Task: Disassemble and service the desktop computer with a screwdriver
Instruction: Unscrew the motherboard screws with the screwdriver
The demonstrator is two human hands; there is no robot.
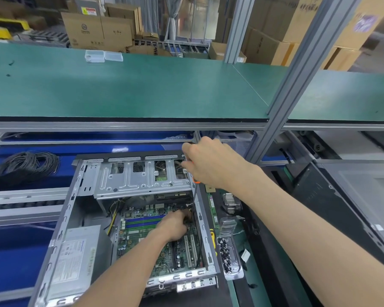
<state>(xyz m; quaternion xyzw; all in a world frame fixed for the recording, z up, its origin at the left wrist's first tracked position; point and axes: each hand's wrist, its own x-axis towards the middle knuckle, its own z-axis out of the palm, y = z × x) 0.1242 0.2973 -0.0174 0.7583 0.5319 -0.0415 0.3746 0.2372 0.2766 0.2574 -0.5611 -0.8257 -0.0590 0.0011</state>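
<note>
right hand (211,163) gripping screwdriver (195,196), open computer (129,218)

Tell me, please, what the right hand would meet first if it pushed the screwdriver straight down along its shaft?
Most likely the motherboard beside the left hand; the right hand aims the screwdriver there, though depth is unclear.

The scene is brightly and evenly lit from overhead, with soft, weak shadows. A pale sheen lies across the green shelf (142,89), and bright glare patches sit on the blue surface (120,149) beneath it. The wide-angle lens bends straight lines: the aluminium post (297,63) leans and the shelf edge bows toward the sides. The cardboard boxes (98,29) in the background look soft, and the frame corners smear. The motherboard (142,220) inside the computer case (60,220) is dimmer, shaded by the drive cage (142,178).
</note>
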